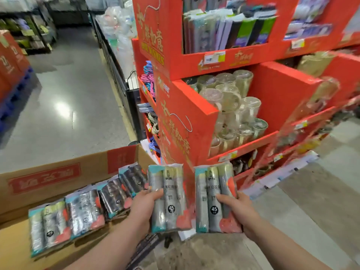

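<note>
Store aisle, grey floor, red display stand (187, 114) ahead. Left hand (145, 201) grips left pack (169, 197) of bag rolls, thumb across front, fingers behind. Right hand (236, 208) grips right pack (215, 197) same way. Both packs upright, side by side, just past right end of cardboard box (58, 178), where spare packs (83, 209) lie in row. Likely stocking stand: keep labels outward, set one pack at a time, clear of wrapped cups (231, 106).
</note>
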A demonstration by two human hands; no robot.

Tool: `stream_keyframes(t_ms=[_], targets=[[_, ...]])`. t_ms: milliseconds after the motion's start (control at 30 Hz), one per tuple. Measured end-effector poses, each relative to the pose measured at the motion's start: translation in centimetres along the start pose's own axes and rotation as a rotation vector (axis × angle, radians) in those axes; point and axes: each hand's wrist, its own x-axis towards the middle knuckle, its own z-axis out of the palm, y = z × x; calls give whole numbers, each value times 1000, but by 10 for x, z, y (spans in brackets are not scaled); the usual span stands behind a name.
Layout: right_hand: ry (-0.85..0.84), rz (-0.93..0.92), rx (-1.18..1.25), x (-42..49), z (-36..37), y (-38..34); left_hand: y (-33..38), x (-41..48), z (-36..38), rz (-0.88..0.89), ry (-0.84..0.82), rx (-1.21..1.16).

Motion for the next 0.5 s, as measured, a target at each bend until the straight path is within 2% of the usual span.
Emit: stream_keyframes(t_ms=[267,500], targets=[[76,-86,148,-56,-121,8,-30,-63,112,9,-160,8],[134,-104,232,-70,-194,7,-34,-93,175,14,-279,79]])
